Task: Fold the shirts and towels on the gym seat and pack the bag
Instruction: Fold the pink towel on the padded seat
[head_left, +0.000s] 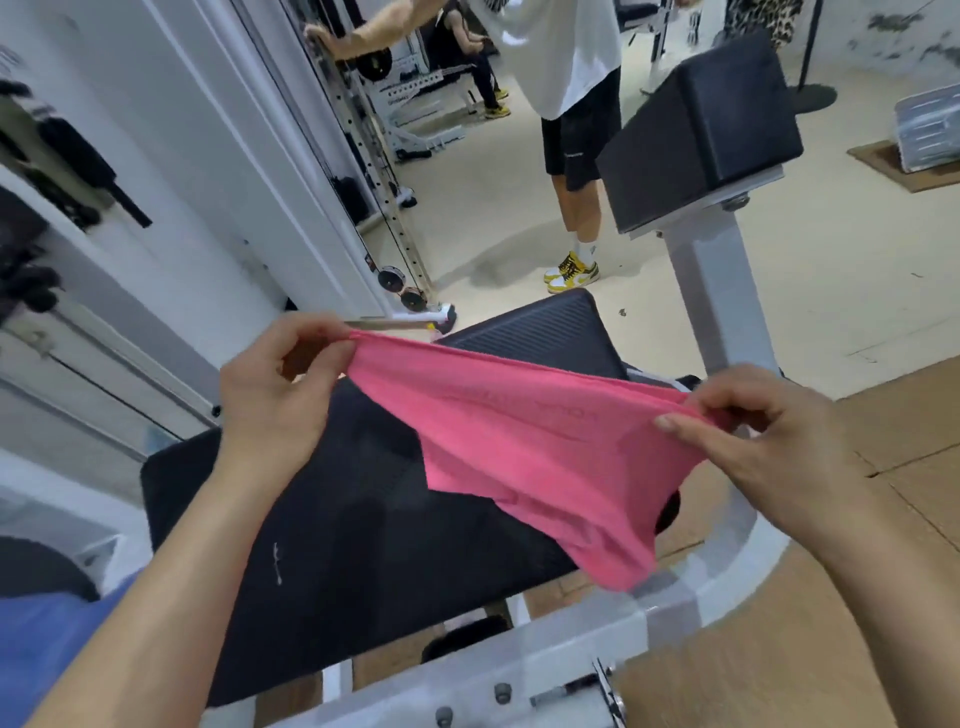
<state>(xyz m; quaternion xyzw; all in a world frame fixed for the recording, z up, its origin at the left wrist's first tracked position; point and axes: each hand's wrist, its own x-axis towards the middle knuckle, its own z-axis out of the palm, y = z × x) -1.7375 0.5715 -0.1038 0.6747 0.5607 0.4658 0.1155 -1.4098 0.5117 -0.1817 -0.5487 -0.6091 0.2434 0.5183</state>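
Beige gym floor spreads behind the black padded seat (353, 530) below me. My left hand (275, 400), raised above the seat, pinches the upper left edge of a pink cloth (519, 452) between thumb and fingers. The cloth stretches across to my right hand (758, 447), which pinches its other end, lower and well apart from the left. Its loose lower part sags in front of the seat's right side, hiding it. Faint lettering on the cloth is unreadable, and I cannot tell whether it is a shirt or a towel.
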